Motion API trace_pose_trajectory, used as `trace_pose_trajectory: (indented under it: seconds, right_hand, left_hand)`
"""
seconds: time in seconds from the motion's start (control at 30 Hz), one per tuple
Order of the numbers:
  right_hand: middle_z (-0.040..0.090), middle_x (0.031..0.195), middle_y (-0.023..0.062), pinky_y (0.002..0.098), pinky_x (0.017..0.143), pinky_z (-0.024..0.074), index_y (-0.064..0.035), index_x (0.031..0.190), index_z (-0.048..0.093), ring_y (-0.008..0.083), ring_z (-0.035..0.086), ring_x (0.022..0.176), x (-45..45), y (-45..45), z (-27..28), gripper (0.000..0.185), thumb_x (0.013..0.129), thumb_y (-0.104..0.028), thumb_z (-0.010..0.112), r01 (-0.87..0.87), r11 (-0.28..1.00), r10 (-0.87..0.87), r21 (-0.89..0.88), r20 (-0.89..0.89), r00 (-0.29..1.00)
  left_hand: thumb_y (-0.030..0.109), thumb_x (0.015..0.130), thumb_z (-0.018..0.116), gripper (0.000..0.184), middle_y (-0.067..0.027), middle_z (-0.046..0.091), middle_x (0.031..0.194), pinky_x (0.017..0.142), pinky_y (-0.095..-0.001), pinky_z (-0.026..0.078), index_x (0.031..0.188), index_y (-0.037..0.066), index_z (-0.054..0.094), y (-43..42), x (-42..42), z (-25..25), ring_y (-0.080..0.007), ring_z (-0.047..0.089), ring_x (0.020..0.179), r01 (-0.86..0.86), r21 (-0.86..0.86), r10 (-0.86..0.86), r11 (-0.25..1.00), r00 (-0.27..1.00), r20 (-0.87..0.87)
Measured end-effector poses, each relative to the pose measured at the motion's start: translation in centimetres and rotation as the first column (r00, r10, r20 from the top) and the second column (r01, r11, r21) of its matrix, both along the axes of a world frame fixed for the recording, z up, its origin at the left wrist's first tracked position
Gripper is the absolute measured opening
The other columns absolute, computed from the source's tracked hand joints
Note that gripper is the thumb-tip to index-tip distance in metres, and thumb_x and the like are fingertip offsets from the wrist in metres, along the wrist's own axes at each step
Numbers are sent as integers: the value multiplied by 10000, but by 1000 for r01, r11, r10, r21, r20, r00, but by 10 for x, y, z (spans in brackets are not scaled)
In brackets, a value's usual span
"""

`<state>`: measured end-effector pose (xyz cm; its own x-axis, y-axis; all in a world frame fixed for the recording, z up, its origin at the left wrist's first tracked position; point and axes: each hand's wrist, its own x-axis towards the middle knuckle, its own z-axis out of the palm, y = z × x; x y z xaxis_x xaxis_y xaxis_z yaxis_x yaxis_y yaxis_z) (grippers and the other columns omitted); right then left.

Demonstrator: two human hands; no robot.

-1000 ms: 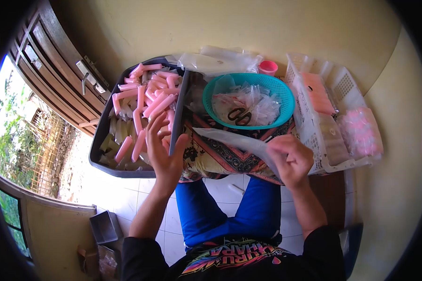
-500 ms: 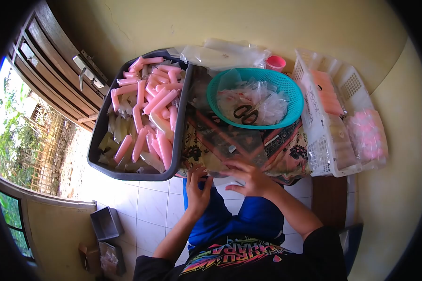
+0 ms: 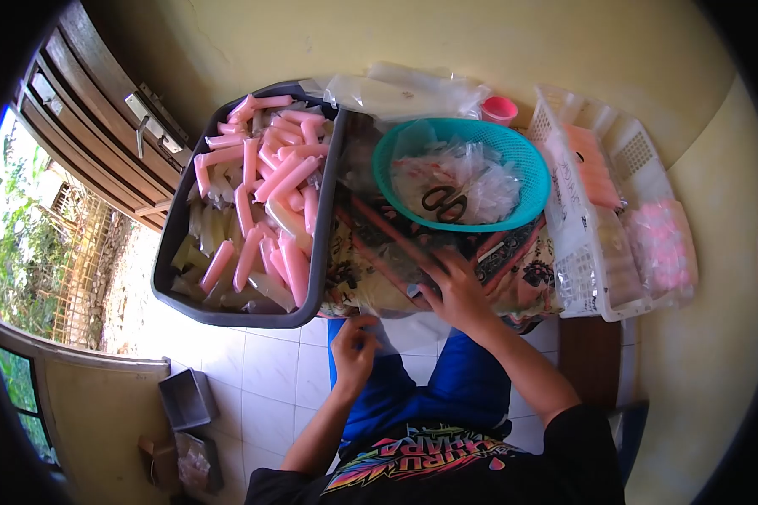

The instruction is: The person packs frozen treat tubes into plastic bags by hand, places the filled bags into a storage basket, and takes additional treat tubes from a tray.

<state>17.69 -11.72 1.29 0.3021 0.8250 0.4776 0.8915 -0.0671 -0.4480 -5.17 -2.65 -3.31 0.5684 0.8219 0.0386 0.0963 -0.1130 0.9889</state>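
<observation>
At the front edge of the patterned cloth (image 3: 514, 290), a clear plastic bag (image 3: 408, 330) lies partly over the edge and hangs above my lap. My left hand (image 3: 355, 347) is closed at the bag's left side, thumb and fingers pinched together on it. Stretched out over the plastic is my right hand (image 3: 459, 290), its fingers apart and pointing up toward the teal basket (image 3: 533, 172). Scissors (image 3: 443, 203) with dark handles lie in that basket on many small clear plastic pieces (image 3: 497, 181).
On the left stands a dark tub (image 3: 333, 227) of pink and pale filled tubes (image 3: 290, 181). A white crate (image 3: 577, 244) with packs of pink items (image 3: 661, 244) is on the right. Behind are plastic sheets (image 3: 396, 94) and a pink cup (image 3: 499, 109). Grey bins sit on the floor.
My right hand has moved forward and right across the plastic, away from my left hand. My left hand has drawn slightly back toward my body.
</observation>
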Motion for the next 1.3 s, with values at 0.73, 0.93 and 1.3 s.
trace_pose_trajectory:
  seconds: [0.73,0.93,1.3]
  right_hand:
    - [554,1266,236,485,1007,448,-82,1496,412,434,546,1170,25,68,-8,674,865,-60,648,-220,970,210,101,102,972]
    - [556,1270,219,485,985,462,-74,1426,493,423,552,1165,20,61,-10,612,841,-64,675,-193,977,189,93,52,981]
    - [628,1153,175,456,962,493,-23,1054,681,376,606,1107,14,26,-12,271,791,-70,730,-95,995,98,37,-97,990]
  left_hand:
    - [-55,784,750,255,-129,652,1010,733,-329,545,1016,43,711,-8,7,3,-261,664,833,37,440,-10,897,998,-63]
    - [-75,803,718,203,-106,647,1036,711,-276,529,994,-17,683,-2,1,-3,-176,660,836,6,148,-15,989,998,54]
    - [-22,860,706,140,-137,608,1173,804,-284,535,993,-32,666,-6,11,-2,-186,640,985,-78,19,73,997,979,192]
